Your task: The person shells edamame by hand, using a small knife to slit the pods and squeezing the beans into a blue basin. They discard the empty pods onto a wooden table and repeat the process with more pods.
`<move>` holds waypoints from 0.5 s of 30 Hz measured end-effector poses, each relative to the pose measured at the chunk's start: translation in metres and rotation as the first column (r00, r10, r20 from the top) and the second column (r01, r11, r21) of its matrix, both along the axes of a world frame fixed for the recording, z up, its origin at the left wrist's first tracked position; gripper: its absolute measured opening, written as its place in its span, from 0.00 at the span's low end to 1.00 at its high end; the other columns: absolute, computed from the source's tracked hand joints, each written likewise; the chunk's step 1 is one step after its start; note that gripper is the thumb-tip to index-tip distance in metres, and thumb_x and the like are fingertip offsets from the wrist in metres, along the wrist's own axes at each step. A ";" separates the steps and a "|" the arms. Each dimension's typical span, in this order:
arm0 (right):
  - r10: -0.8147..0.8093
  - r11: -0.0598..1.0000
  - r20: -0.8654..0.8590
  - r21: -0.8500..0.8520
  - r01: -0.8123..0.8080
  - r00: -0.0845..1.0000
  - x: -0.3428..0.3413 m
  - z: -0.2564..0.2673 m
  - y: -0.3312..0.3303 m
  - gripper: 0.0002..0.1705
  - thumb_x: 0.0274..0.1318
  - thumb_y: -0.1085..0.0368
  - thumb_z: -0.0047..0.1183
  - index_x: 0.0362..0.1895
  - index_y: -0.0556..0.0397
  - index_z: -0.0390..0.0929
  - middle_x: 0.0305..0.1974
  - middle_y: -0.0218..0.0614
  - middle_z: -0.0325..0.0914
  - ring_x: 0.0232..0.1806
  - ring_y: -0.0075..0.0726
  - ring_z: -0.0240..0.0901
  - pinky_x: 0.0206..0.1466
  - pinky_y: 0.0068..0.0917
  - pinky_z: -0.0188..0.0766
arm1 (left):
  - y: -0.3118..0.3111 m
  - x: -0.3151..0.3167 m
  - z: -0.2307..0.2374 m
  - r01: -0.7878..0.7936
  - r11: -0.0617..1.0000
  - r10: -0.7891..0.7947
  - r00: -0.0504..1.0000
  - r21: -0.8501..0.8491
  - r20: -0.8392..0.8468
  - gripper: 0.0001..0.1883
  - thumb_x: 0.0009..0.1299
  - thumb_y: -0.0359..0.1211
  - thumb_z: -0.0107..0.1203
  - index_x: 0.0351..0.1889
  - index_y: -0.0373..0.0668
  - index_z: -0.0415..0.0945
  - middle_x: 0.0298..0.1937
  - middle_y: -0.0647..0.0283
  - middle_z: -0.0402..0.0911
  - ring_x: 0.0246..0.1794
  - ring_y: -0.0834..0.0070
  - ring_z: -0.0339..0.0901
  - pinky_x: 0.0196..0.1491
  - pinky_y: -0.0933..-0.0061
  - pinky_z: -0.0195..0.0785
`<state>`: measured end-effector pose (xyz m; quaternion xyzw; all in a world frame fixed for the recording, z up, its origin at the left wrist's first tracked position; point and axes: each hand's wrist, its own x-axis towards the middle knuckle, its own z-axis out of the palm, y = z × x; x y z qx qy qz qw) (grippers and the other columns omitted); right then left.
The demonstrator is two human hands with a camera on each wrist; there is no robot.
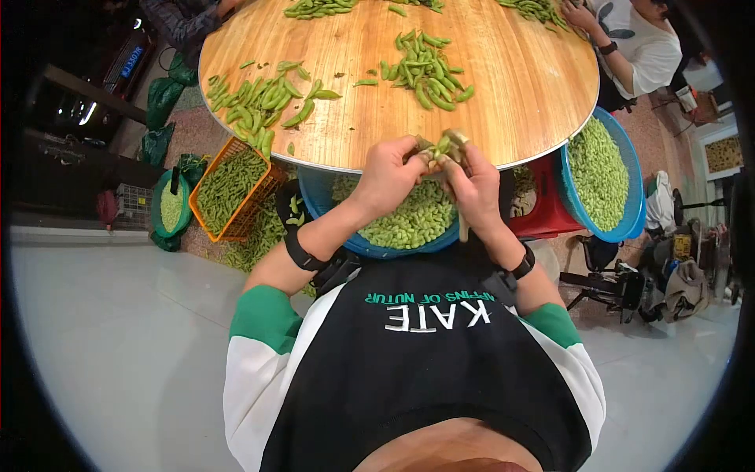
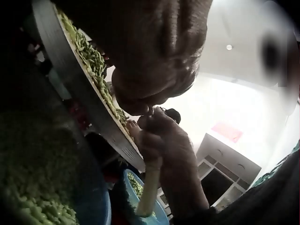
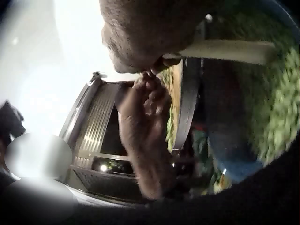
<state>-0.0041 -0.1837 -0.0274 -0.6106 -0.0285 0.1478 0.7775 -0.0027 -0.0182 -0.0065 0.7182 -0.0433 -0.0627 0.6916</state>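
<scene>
In the head view my left hand (image 1: 385,177) and right hand (image 1: 476,189) meet over the near edge of the round wooden table. Their fingertips pinch a green soybean pod (image 1: 443,146) between them, partly hidden by the fingers. A pale, straight stick-like thing (image 1: 463,228) sticks down out of my right hand's grip; it shows long and smooth in the left wrist view (image 2: 149,187). Right below the hands, a blue basin (image 1: 314,193) holds many shelled green beans (image 1: 413,216). Both wrist views are dark, and what lies between the fingertips is hidden there.
Unshelled pods lie in piles on the wooden table (image 1: 346,102), one pile (image 1: 263,102) at left, another (image 1: 429,71) ahead. An orange crate (image 1: 228,236) of pods stands left, a second blue basin (image 1: 637,216) of beans right. Other people sit across the table.
</scene>
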 end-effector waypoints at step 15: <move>0.197 0.783 0.756 -0.505 0.364 0.625 0.014 -0.005 0.003 0.13 0.46 0.76 0.53 0.39 0.60 0.68 0.30 0.51 0.69 0.32 0.60 0.70 0.33 0.40 0.68 | 0.006 -0.020 0.016 -0.053 0.914 -0.017 0.986 0.401 0.168 0.08 0.58 0.28 0.51 0.22 0.32 0.70 0.21 0.46 0.73 0.20 0.54 0.73 0.25 0.61 0.65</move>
